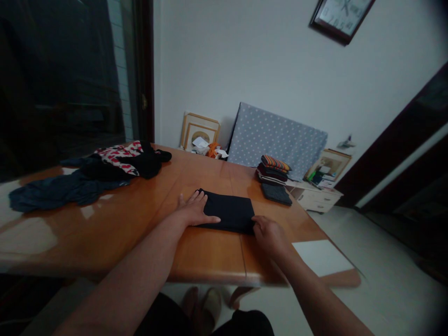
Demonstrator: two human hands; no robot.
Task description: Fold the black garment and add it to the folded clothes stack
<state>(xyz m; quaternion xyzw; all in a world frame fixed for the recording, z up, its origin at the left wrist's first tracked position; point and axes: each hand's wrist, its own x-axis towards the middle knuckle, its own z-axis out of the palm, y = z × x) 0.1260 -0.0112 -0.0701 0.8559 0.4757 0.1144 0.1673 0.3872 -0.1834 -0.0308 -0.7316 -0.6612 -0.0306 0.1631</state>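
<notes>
1. Head view: the dark cloth [231, 211] lies folded into a flat rectangle on the wooden bench [210, 259], near its front edge; the directions below are taken from this cloth.
2. At 9 o'clock, the left hand [196, 209] is unclenched, palm down and fingers spread, pressing on the cloth's left end with the thumb pointing inward.
3. At 4 o'clock, the right hand [270, 234] has its fingers curled, with the tips touching the cloth's right edge; I cannot tell whether they pinch the fabric.
4. At 2 o'clock, a grey folded cloth [276, 194] lies flat, just in front of a stack [272, 173] of folded clothes topped by a striped piece.
5. At 10 o'clock, well apart from the left hand, is a loose heap of black and red-and-white clothes [121, 158]; a crumpled blue garment [66, 190] lies against it, toward 9 o'clock.
6. At 4 o'clock, beyond the right hand, a white sheet [324, 257] lies on the bench.
7. At 1 o'clock, behind the bench, a spotted cover [276, 135] stands against the wall.
</notes>
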